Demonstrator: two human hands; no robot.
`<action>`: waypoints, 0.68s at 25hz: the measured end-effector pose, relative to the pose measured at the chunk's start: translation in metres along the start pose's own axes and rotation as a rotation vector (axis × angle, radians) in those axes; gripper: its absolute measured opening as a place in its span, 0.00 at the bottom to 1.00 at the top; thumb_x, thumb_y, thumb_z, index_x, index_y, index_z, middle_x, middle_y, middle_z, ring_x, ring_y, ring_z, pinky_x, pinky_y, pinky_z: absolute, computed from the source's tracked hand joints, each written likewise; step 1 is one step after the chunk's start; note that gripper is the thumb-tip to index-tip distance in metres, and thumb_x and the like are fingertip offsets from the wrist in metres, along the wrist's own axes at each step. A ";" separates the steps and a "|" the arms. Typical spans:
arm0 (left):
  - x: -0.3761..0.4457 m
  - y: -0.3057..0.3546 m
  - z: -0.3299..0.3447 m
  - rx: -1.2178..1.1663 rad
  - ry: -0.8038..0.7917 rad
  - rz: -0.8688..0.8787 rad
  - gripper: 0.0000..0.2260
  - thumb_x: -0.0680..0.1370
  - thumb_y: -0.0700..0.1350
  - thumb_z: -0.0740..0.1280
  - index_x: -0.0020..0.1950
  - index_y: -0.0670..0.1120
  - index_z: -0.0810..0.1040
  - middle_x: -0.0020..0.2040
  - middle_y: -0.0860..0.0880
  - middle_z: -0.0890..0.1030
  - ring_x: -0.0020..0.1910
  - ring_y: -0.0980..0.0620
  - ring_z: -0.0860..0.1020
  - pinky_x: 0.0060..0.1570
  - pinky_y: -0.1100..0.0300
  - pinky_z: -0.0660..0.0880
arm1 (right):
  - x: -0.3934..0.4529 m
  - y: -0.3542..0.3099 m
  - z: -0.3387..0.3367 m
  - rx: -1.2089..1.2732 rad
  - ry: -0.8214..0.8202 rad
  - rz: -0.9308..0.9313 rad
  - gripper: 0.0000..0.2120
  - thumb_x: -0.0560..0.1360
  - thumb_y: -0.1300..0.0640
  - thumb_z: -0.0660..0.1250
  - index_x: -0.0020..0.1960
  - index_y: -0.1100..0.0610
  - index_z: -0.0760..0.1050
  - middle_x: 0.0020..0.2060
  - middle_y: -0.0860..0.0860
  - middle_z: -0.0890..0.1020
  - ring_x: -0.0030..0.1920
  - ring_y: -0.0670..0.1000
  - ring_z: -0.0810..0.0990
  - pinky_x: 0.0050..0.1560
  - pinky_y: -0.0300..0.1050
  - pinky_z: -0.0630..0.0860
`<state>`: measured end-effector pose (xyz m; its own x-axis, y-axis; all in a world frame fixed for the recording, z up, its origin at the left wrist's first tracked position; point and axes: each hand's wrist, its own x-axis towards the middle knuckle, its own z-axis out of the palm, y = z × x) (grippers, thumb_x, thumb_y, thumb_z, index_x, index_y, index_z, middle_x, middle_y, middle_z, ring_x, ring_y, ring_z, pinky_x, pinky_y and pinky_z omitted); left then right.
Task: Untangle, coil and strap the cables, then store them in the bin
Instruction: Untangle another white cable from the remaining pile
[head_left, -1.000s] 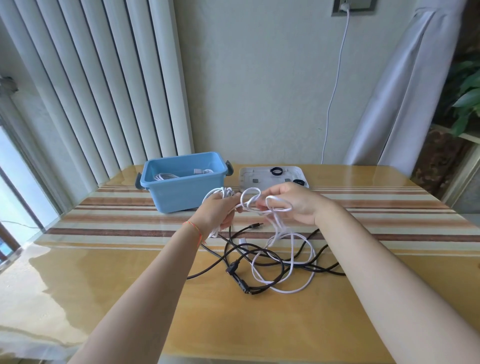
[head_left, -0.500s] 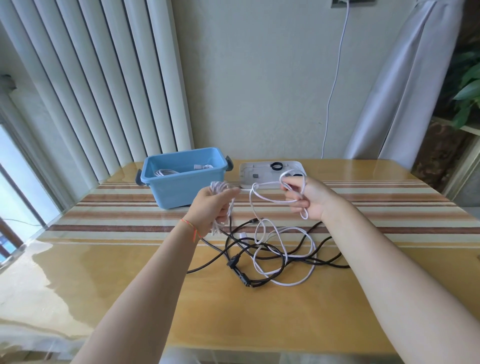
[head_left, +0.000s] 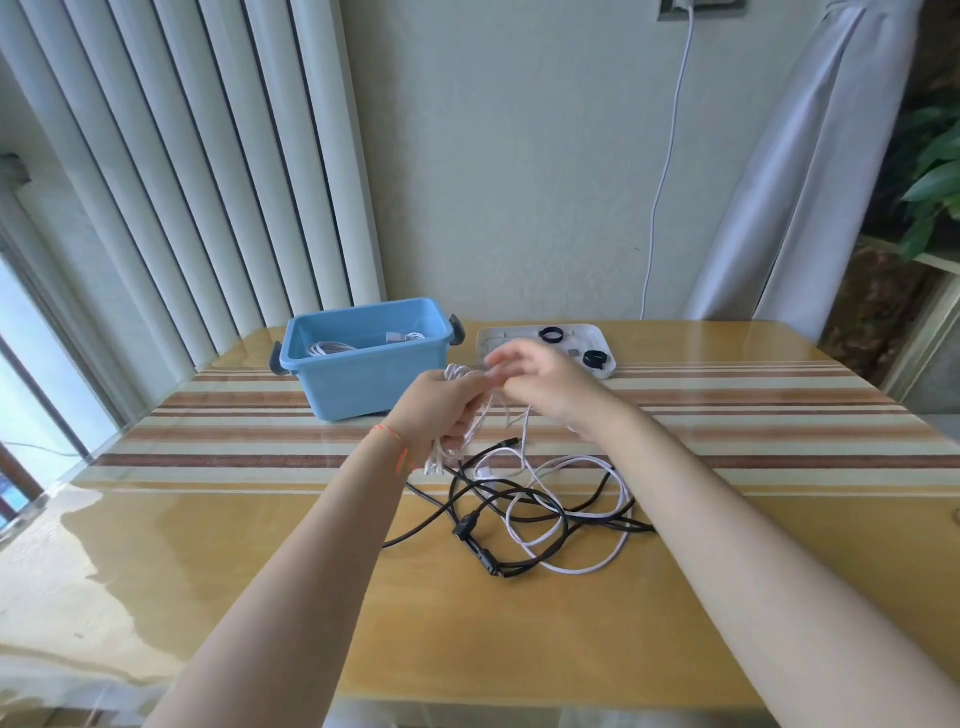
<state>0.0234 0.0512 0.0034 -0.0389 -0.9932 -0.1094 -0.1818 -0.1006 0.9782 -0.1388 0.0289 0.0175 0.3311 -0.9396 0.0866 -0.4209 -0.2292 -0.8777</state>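
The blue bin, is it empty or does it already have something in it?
Not empty. The blue bin stands open-topped on the table, and a coiled white cable with a grey plug lies inside.

Bright, even daylight throughout, entering from the window at the far left of the frame and spilling broad pale glare across the glossy table in the lower left. Only soft, faint shadows under the cables at centre, with dimmer, murkier tones around the plant at the right edge. Strong wide-angle bending along the blinds at upper left and the curtain at upper right, motion blur over the right hand, otherwise sharp.
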 end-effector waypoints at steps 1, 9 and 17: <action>0.001 0.002 0.001 -0.023 -0.024 0.008 0.20 0.77 0.45 0.70 0.28 0.50 0.66 0.26 0.51 0.61 0.24 0.53 0.57 0.25 0.64 0.54 | -0.002 -0.002 0.007 -0.048 -0.090 -0.013 0.14 0.75 0.62 0.66 0.58 0.50 0.74 0.52 0.50 0.81 0.47 0.48 0.81 0.48 0.43 0.78; 0.004 -0.012 -0.012 0.282 0.135 -0.004 0.22 0.76 0.50 0.70 0.29 0.48 0.63 0.23 0.52 0.63 0.22 0.52 0.60 0.22 0.64 0.60 | 0.005 0.008 -0.011 -0.117 -0.068 0.071 0.08 0.73 0.55 0.74 0.49 0.56 0.77 0.31 0.50 0.76 0.24 0.47 0.68 0.27 0.41 0.66; 0.007 -0.013 -0.011 -0.632 -0.727 -0.053 0.26 0.78 0.55 0.64 0.25 0.49 0.56 0.23 0.52 0.55 0.20 0.55 0.56 0.19 0.65 0.57 | -0.006 0.002 -0.004 0.140 -0.266 0.054 0.22 0.71 0.36 0.71 0.53 0.53 0.82 0.39 0.55 0.84 0.37 0.58 0.82 0.40 0.50 0.78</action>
<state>0.0362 0.0447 -0.0087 -0.6836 -0.7292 -0.0308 0.3535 -0.3677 0.8602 -0.1444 0.0327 0.0172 0.5285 -0.8459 -0.0720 -0.3295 -0.1263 -0.9357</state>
